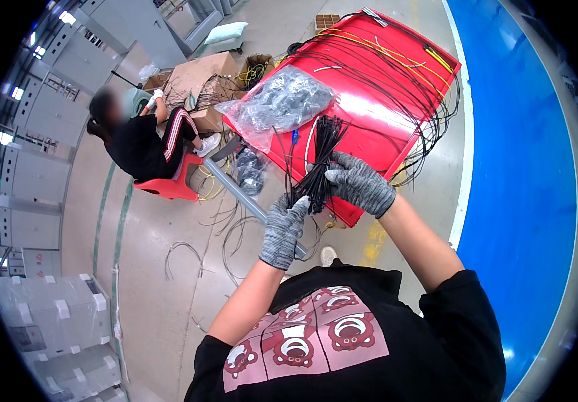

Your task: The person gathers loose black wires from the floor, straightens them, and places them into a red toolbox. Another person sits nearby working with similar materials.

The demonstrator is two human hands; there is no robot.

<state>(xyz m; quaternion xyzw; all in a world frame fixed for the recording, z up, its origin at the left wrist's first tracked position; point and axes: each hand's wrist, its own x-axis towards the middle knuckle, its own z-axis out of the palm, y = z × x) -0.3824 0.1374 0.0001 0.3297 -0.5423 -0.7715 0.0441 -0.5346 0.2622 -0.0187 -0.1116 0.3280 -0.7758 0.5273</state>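
A thick bundle of short, thin black wires (pixel 327 142) is held up in front of me, over the near edge of the red table (pixel 384 137). My right hand (pixel 361 182), in a grey knitted glove, is closed round its right side, the fingers curled at its middle. My left hand (pixel 284 230), gloved the same way, is closed at the lower left, gripping a few thin black wires (pixel 287 157) that stand upright beside the bundle. Just behind the bundle, a clear plastic bag (pixel 287 100) with dark contents lies on the red surface.
Long black and yellow cables (pixel 403 67) run over the table's far side and hang off its right edge. A co-worker (pixel 145 137) sits on a red stool (pixel 172 184) at the left, beside cardboard boxes (pixel 198 74). Loose wires lie on the floor near a grey metal bar (pixel 239 191).
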